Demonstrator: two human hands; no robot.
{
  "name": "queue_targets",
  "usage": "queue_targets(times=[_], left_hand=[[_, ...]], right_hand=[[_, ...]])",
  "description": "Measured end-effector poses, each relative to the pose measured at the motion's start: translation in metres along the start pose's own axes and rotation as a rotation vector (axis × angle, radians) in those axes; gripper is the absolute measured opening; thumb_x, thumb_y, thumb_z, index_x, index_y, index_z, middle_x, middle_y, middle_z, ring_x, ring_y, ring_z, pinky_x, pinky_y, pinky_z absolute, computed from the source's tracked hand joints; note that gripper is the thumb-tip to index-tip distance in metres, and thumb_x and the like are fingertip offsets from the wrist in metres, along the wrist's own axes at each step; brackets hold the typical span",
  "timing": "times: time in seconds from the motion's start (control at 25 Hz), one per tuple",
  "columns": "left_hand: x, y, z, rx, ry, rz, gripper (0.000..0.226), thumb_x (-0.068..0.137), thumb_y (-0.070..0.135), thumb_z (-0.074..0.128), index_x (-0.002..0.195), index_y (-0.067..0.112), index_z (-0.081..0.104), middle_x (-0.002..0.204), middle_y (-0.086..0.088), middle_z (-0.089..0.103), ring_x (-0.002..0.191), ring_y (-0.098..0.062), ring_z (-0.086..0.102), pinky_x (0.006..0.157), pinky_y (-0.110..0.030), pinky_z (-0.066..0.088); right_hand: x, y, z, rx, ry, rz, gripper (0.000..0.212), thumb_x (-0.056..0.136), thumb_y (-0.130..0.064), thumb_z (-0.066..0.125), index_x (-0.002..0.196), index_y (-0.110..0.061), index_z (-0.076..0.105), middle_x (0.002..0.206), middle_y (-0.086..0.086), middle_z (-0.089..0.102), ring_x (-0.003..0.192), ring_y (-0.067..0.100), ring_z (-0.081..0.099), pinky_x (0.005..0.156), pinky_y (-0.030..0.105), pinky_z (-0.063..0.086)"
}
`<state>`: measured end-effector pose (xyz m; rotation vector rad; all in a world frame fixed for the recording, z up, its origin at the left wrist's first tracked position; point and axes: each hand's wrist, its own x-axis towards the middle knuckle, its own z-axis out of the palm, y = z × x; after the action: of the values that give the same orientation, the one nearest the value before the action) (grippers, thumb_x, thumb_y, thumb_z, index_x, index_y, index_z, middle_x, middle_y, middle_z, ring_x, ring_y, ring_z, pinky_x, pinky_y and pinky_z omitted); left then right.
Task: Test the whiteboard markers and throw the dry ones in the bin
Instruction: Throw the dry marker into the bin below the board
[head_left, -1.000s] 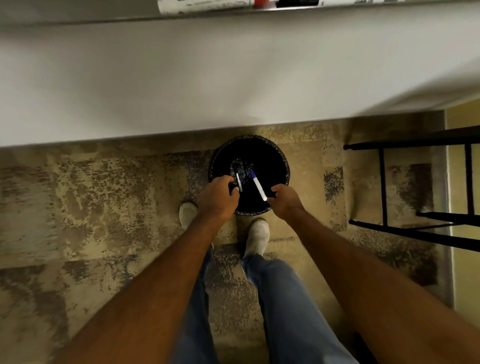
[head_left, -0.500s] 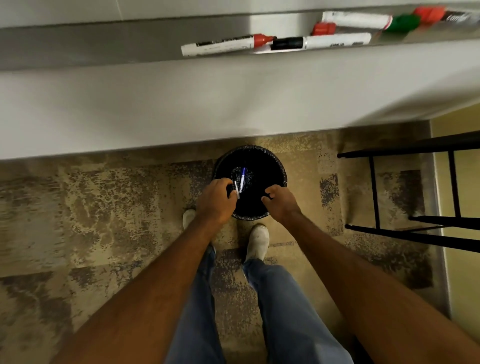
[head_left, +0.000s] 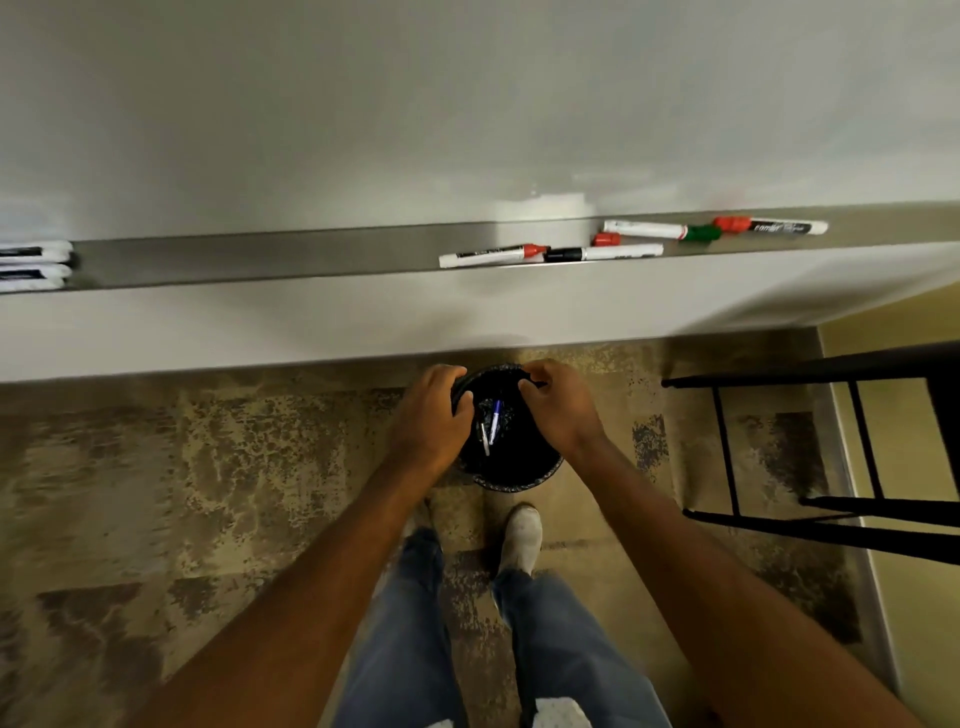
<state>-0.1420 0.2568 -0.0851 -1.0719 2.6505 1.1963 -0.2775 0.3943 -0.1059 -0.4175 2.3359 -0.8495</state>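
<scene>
Markers (head_left: 602, 253) on the far tray are light, stiff and slick, so pinch one mid-barrel; your left hand (head_left: 434, 415) and right hand (head_left: 558, 402) have fingers curled, holding nothing I can tell.

I have only one view, from the camera worn on the head. It looks steeply down and a little forward, past both forearms to the floor (head_left: 156, 467). The whiteboard (head_left: 415, 104) and its tray (head_left: 311, 254) fill the upper part, quite near. The bin (head_left: 514, 467) is close to the centre, the feet below it.
</scene>
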Motion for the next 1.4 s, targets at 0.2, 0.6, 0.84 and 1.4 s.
queue_targets(times=[0.2,0.6,0.84,1.4], left_hand=[[0.007,0.030,-0.049,-0.016,0.111,0.077,0.036,0.096,0.017,0.061,0.131,0.010,0.062,0.134,-0.009,0.059,0.124,-0.028,0.055,0.104,-0.038,0.045],[0.053,0.079,-0.106,0.175,0.213,0.276,0.035,0.093,0.017,0.064,0.127,0.012,0.063,0.127,-0.009,0.063,0.113,-0.031,0.060,0.095,-0.044,0.051],[0.089,0.093,-0.099,0.273,0.153,0.307,0.037,0.094,0.023,0.065,0.130,0.017,0.062,0.126,-0.006,0.063,0.114,-0.029,0.059,0.094,-0.043,0.050],[0.115,0.080,-0.089,0.386,0.033,0.319,0.023,0.091,0.011,0.068,0.114,0.010,0.070,0.106,-0.011,0.062,0.102,-0.033,0.055,0.080,-0.047,0.051]], right_hand=[[-0.009,-0.051,-0.035,0.072,0.052,-0.059,0.030,0.102,-0.025,0.062,0.130,-0.018,0.065,0.124,0.003,0.065,0.102,0.014,0.065,0.089,0.032,0.057],[0.026,-0.116,-0.099,-0.085,0.290,-0.193,0.023,0.102,-0.021,0.058,0.124,-0.019,0.066,0.123,0.003,0.063,0.111,0.023,0.062,0.092,0.041,0.054],[0.055,-0.108,-0.133,-0.435,0.360,-0.201,0.021,0.104,-0.015,0.054,0.119,-0.012,0.067,0.118,0.012,0.064,0.113,0.031,0.055,0.079,0.042,0.052],[0.075,-0.104,-0.132,-0.708,0.202,-0.326,0.021,0.094,-0.004,0.064,0.109,-0.013,0.076,0.111,0.012,0.063,0.099,0.033,0.062,0.075,0.042,0.058]])
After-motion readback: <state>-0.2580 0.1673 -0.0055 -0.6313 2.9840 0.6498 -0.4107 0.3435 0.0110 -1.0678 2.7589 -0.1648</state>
